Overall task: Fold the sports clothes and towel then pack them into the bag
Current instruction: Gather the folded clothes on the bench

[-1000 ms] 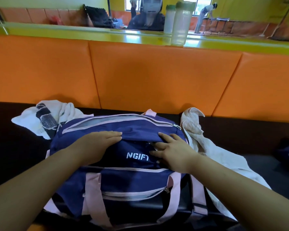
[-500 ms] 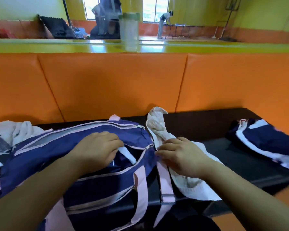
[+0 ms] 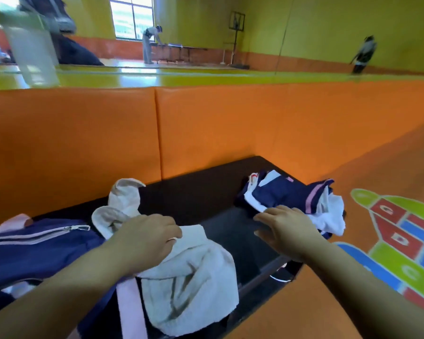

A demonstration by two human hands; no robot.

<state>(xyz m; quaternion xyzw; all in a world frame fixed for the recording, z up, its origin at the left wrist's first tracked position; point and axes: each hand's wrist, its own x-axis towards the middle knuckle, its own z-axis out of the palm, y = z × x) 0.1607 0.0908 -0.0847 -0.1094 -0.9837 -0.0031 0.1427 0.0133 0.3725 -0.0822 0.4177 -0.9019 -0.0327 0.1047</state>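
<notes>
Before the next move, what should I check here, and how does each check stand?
1. Reach: ok, right hand has straight fingers at the near edge of the clothes.
2. Fold of clothes: not ok, a crumpled heap.
3. Fold of towel: not ok, bunched; left hand grips it.
4. Opening of bag: cannot tell, the left arm hides it.
5. Room on bench: ok, a bare stretch lies between towel and clothes.

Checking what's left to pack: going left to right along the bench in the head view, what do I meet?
The navy bag, then the white towel, then the navy-and-white sports clothes.
</notes>
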